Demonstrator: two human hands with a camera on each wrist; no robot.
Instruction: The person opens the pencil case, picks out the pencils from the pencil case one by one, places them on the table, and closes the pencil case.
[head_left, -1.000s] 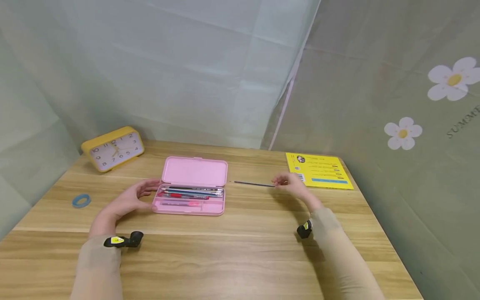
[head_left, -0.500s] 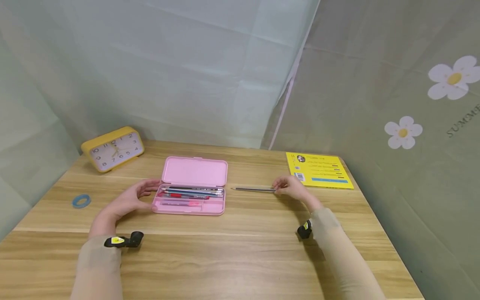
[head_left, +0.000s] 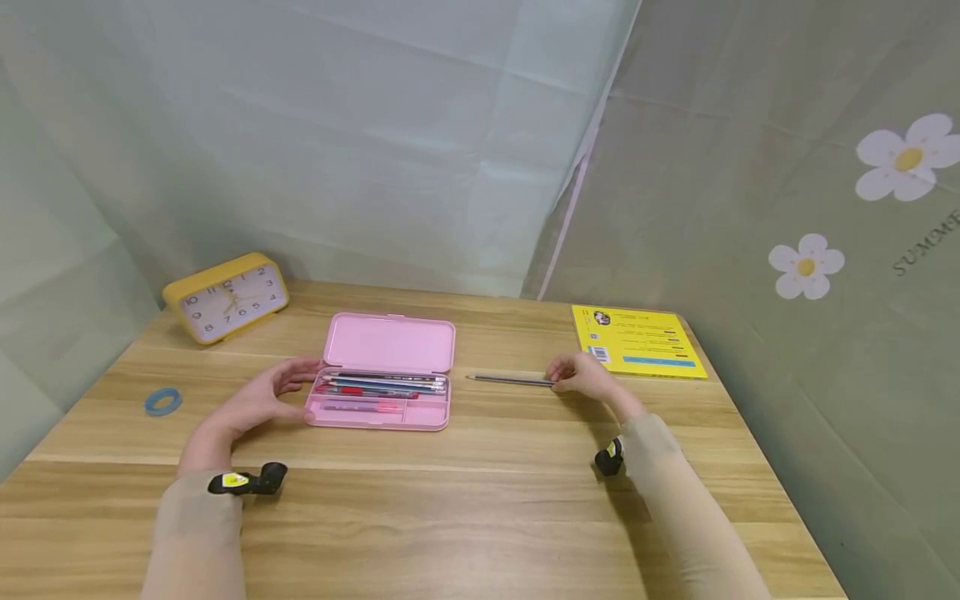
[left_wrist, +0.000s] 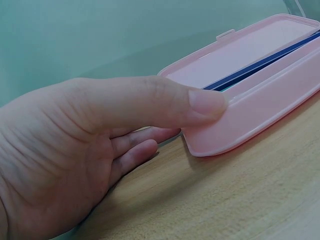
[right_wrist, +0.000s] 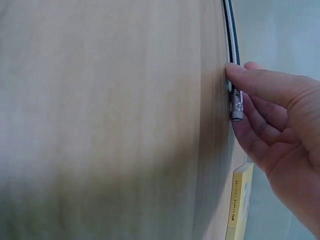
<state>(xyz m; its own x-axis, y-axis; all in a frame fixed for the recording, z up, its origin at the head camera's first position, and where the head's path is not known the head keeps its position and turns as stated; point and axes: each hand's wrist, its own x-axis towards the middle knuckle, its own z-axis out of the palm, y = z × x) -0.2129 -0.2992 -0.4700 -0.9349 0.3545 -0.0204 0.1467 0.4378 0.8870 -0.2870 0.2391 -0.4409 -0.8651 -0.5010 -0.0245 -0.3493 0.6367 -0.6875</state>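
Drew the pencil [head_left: 510, 381] slightly nearer the front edge of the table [head_left: 450, 521] than a second ago, then barely shifted it over the last half second. Pinched it by the eraser end in the right hand [head_left: 587, 375], between the right edge of the open pencil case [head_left: 390, 343] and the yellow book [head_left: 637, 342] near the back right corner. Kept the left hand [head_left: 258, 400] at the case's left edge, with thumb and fingers wide apart. Probably steadied the hold, yet left the pencil outside the case.
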